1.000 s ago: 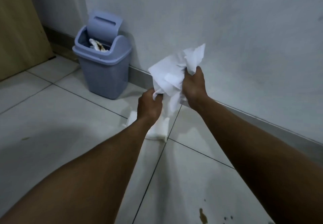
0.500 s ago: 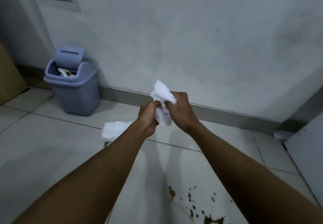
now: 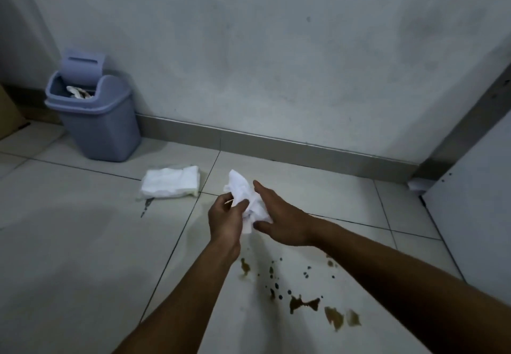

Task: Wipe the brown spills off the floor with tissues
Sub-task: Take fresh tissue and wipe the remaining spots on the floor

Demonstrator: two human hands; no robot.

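On the tiled floor, against the wall, a lilac bin is seen with its lid tipped back. A pack of tissues is laid near it on the tiles. A crumpled tissue is held above the floor between both hands: it is pinched by the left hand, while the right hand is spread flat against it. Brown spills are scattered below the arms.

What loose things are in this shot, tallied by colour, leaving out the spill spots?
White: 2, the crumpled tissue in the hands and the tissue pack on the floor.
Lavender-blue: 1, the bin.
Total: 3.
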